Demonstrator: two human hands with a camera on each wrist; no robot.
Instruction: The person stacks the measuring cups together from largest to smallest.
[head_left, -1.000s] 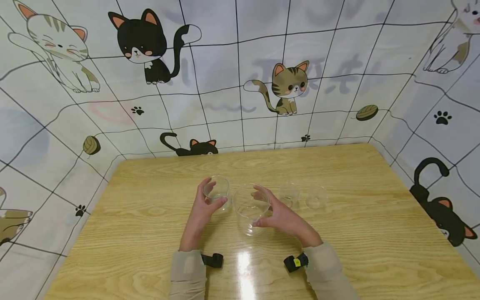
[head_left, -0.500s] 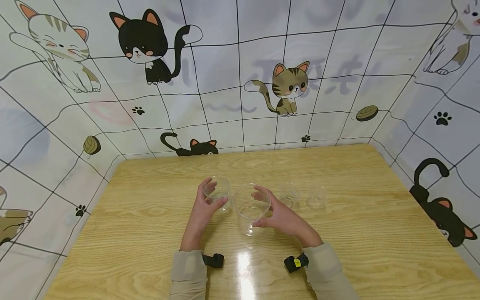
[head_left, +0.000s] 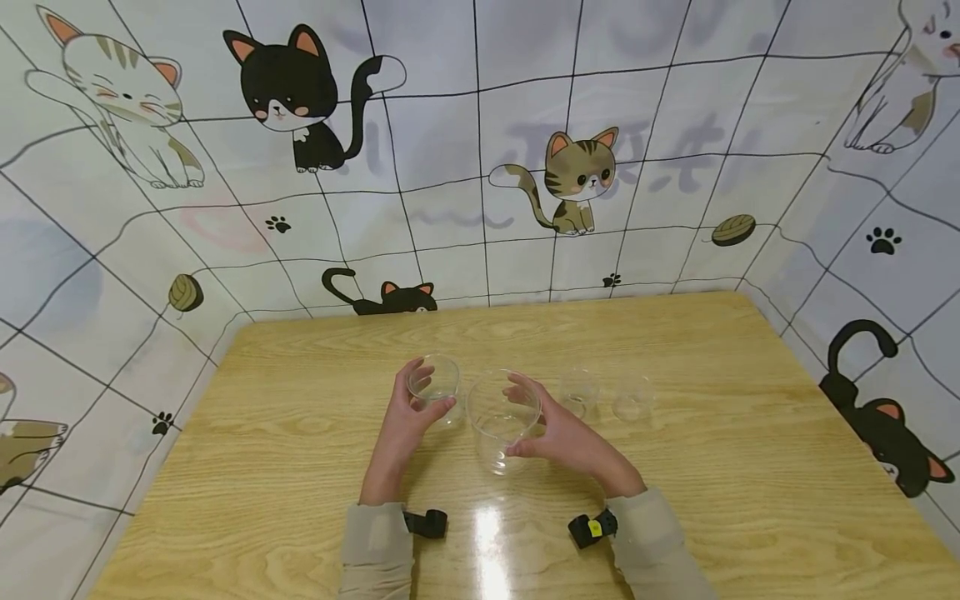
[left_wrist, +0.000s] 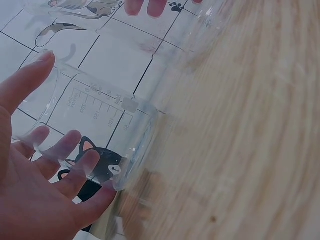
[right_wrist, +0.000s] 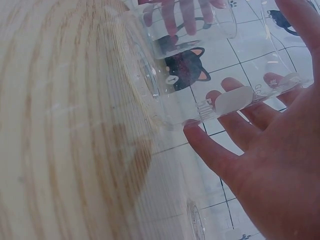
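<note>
My left hand [head_left: 401, 421] grips a clear glass beaker [head_left: 444, 392], thumb on the near side and fingers round the far side. In the left wrist view, printed measuring marks run along this beaker [left_wrist: 100, 107], and the fingers [left_wrist: 70, 182] lie spread along its wall. To its right, my right hand [head_left: 558, 429] holds a larger clear beaker [head_left: 487, 425] by its right side. A white label patch shows on the larger beaker [right_wrist: 235, 100] in the right wrist view. Both beakers stand upright side by side on the wooden table [head_left: 300, 467].
Two smaller clear glass vessels, one [head_left: 579, 393] just beyond my right hand and another [head_left: 633, 400] farther right, stand on the table. A cat-printed cloth wall [head_left: 450, 167] closes off the back and both sides.
Both hands keep their hold on the beakers and stay in place. The whole head view has shifted down very slightly.
</note>
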